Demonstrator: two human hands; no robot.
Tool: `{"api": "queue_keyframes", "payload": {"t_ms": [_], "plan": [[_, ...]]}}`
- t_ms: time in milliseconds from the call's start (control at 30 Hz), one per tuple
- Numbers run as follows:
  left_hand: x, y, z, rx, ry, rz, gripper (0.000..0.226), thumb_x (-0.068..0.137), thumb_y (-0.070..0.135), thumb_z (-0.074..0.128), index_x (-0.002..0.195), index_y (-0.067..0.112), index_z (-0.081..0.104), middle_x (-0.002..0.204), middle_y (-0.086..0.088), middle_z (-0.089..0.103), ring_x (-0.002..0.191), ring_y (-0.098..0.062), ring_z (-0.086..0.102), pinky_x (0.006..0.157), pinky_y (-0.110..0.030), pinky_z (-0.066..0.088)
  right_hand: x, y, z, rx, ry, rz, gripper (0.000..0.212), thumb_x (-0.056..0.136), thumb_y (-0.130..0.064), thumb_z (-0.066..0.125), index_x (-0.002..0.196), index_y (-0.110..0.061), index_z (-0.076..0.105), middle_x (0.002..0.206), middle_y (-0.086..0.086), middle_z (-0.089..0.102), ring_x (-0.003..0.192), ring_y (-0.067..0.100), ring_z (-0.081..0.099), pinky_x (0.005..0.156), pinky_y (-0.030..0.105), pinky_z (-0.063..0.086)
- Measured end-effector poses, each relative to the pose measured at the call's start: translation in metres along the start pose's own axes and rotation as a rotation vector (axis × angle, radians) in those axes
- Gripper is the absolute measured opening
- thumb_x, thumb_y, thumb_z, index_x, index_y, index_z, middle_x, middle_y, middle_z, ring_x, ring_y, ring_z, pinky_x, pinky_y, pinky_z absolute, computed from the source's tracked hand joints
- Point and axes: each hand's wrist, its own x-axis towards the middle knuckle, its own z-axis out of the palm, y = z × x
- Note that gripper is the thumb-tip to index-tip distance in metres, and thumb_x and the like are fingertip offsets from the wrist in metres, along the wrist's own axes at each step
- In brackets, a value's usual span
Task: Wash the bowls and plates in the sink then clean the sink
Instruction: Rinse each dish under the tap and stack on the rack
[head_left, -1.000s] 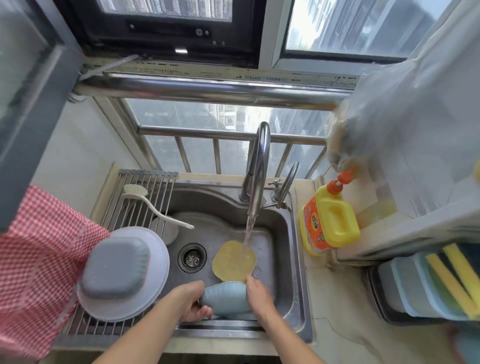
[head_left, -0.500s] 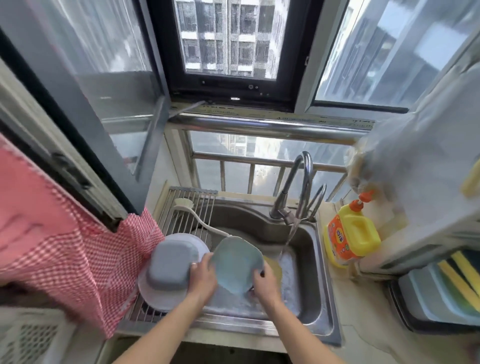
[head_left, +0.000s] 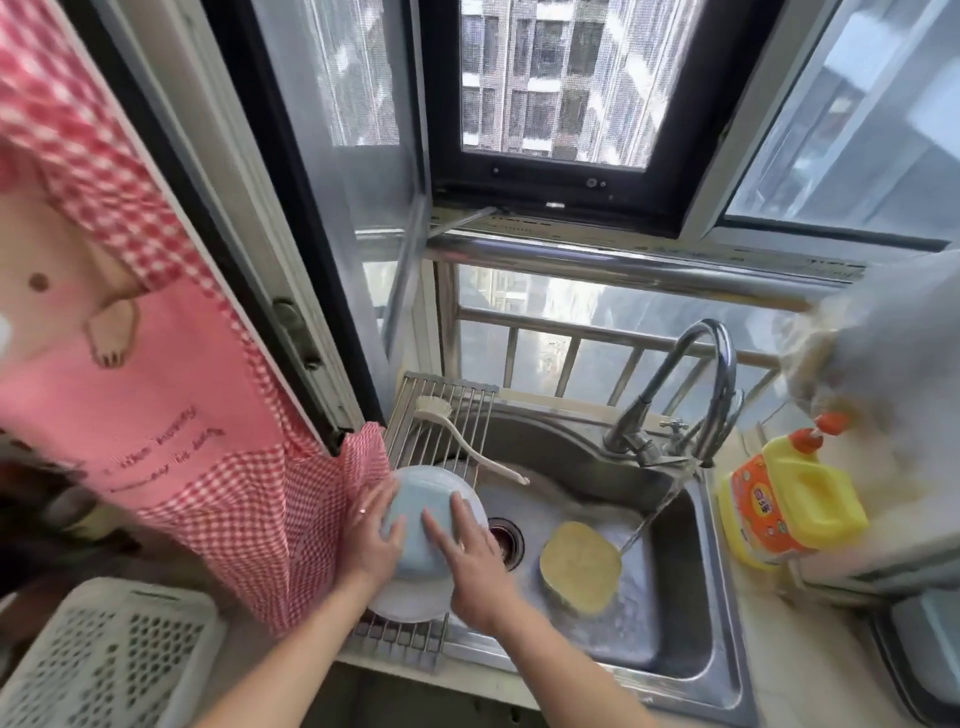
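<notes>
— Windows (head_left: 556, 83) fill everything from ten to two o'clock, tower blocks beyond the glass. What hangs at nine?

— Red checked cloth (head_left: 171, 395), draped down to the sink's left edge. Below it, at seven, a white perforated crate (head_left: 104, 660).

— And the sink (head_left: 691, 639) itself?

— Steel, spread from centre toward four o'clock. A wire rack (head_left: 441, 410) lies over its left side, and a tap (head_left: 701, 374) arches at two, water running from it into the basin.

— Where are the dishes?

— A white plate (head_left: 405, 603) sits on the rack at centre. A blue bowl (head_left: 415, 530) lies upside down on that plate. A yellow bowl (head_left: 582, 566), also inverted, lies on the sink floor at four, just right of the drain (head_left: 506, 535).

— The hands?

— Left hand (head_left: 371, 540) cups the blue bowl's left side, fingers curved around it. Right hand (head_left: 467, 556) lies flat on top, fingers straight and spread.

— Anything else?

— A yellow bottle (head_left: 789, 504) at three, on the counter. A brush (head_left: 467, 441) lies across the rack at twelve of the plate, handle reaching over the basin.
</notes>
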Motion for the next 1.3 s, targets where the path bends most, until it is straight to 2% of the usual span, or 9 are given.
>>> {"api": "queue_keyframes", "payload": {"t_ms": [167, 300, 400, 467, 600, 800, 967, 1133, 1300], "plan": [[-0.005, -0.003, 0.018, 0.036, 0.006, -0.036, 0.064, 0.097, 0.000, 0.054, 0.155, 0.018, 0.033, 0.163, -0.012, 0.023, 0.151, -0.027, 0.021, 0.121, -0.033, 0.015, 0.004, -0.002, 0.016, 0.044, 0.028, -0.019, 0.112, 0.071, 0.002, 0.048, 0.160, -0.046, -0.001, 0.165, 0.001, -0.031, 0.153, 0.028, -0.024, 0.126, 0.043, 0.007], [-0.003, 0.004, 0.026, 0.207, 0.113, -0.094, 0.060, 0.095, -0.002, 0.053, 0.150, 0.018, 0.042, 0.155, -0.016, 0.027, 0.140, -0.036, 0.029, 0.116, -0.046, 0.032, 0.008, -0.013, -0.001, 0.042, -0.008, 0.019, 0.101, 0.076, 0.005, 0.049, 0.161, -0.039, 0.016, 0.166, -0.002, -0.025, 0.152, 0.020, -0.025, 0.124, 0.033, 0.001], [-0.005, 0.013, 0.035, 0.429, 0.169, 0.168, 0.037, 0.082, 0.004, 0.069, 0.118, 0.014, 0.066, 0.129, -0.015, 0.050, 0.120, -0.037, 0.047, 0.098, -0.050, 0.046, -0.002, -0.010, -0.012, 0.117, 0.085, 0.074, 0.085, 0.078, 0.003, 0.045, 0.156, -0.030, 0.037, 0.171, 0.001, 0.008, 0.155, 0.018, 0.016, 0.120, 0.030, 0.027], [-0.011, 0.032, 0.047, 0.506, 0.094, 0.347, 0.032, 0.077, 0.008, 0.070, 0.107, 0.019, 0.068, 0.116, -0.009, 0.059, 0.112, -0.030, 0.053, 0.093, -0.042, 0.046, -0.015, 0.007, -0.015, 0.113, 0.133, 0.161, 0.068, 0.079, 0.002, 0.045, 0.144, -0.020, 0.049, 0.158, 0.000, 0.033, 0.134, 0.024, 0.048, 0.099, 0.035, 0.045], [-0.025, 0.054, 0.098, 0.324, -0.168, 0.365, 0.031, 0.076, 0.008, 0.046, 0.094, 0.028, 0.062, 0.098, 0.006, 0.058, 0.095, -0.018, 0.056, 0.075, -0.037, 0.053, -0.046, 0.063, -0.016, 0.067, 0.018, 0.413, 0.039, 0.088, -0.003, 0.046, 0.123, -0.018, 0.057, 0.128, -0.001, 0.050, 0.111, 0.026, 0.056, 0.086, 0.038, 0.050], [-0.045, 0.064, 0.189, 0.129, -0.573, -0.004, 0.032, 0.087, 0.002, 0.048, 0.080, 0.030, 0.061, 0.092, 0.006, 0.066, 0.094, -0.018, 0.064, 0.083, -0.029, 0.047, -0.091, 0.155, -0.008, 0.040, -0.370, 0.620, 0.016, 0.093, -0.007, 0.046, 0.102, -0.014, 0.058, 0.108, 0.015, 0.061, 0.096, 0.030, 0.058, 0.076, 0.031, 0.041], [-0.046, 0.054, 0.250, 0.134, -0.721, -0.316, 0.039, 0.096, 0.005, 0.046, 0.131, 0.012, 0.061, 0.130, -0.004, 0.064, 0.122, -0.017, 0.057, 0.090, -0.016, 0.039, -0.085, 0.221, 0.013, 0.015, -0.389, 0.708, 0.029, 0.089, -0.015, 0.049, 0.112, -0.007, 0.065, 0.121, 0.018, 0.066, 0.112, 0.035, 0.064, 0.089, 0.038, 0.052], [-0.041, 0.045, 0.282, -0.099, -0.658, -0.608, 0.032, 0.092, 0.000, 0.052, 0.117, 0.015, 0.065, 0.079, 0.002, 0.065, 0.073, -0.014, 0.058, 0.070, -0.029, 0.050, -0.063, 0.238, 0.011, -0.175, -0.494, 0.491, 0.034, 0.098, -0.012, 0.049, 0.129, -0.005, 0.061, 0.134, 0.019, 0.060, 0.127, 0.036, 0.056, 0.108, 0.041, 0.041], [-0.041, 0.051, 0.294, -0.401, -0.644, -0.892, 0.033, 0.097, -0.003, 0.047, 0.124, 0.015, 0.053, 0.087, -0.005, 0.060, 0.068, -0.013, 0.055, 0.055, -0.020, 0.045, -0.054, 0.238, 0.018, -0.359, -0.520, 0.316, 0.035, 0.101, -0.004, 0.039, 0.125, -0.008, 0.064, 0.124, 0.017, 0.068, 0.117, 0.036, 0.062, 0.110, 0.044, 0.036]]}}
